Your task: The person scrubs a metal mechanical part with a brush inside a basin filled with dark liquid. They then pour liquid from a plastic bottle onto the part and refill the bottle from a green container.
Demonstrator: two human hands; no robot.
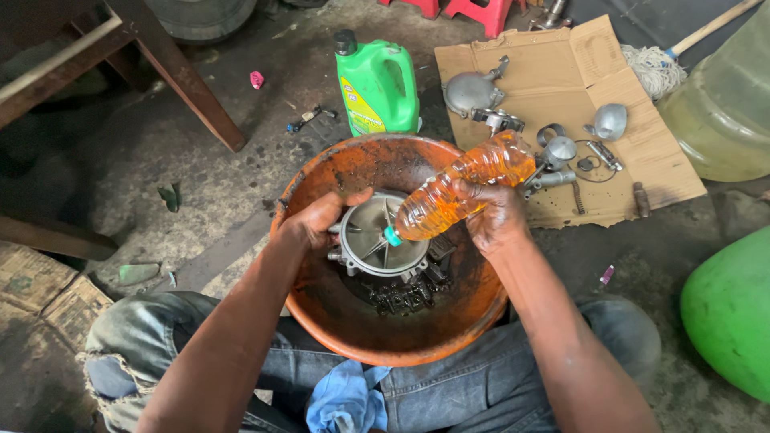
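R hand [496, 216] grips a plastic bottle [465, 186] of orange liquid, tilted, cap down over metal part [381, 238]; L hand [321, 218] holds that part's rim inside orange bowl [417, 337]; green jug [377, 84], yellow label, beyond hands; cardboard [642, 160] w/ metal bits right of R hand.

Round metal part [383, 238] in basin [321, 313], bottle [465, 186] tilted above it, jug [377, 84] behind basin, cardboard [642, 152] to its right
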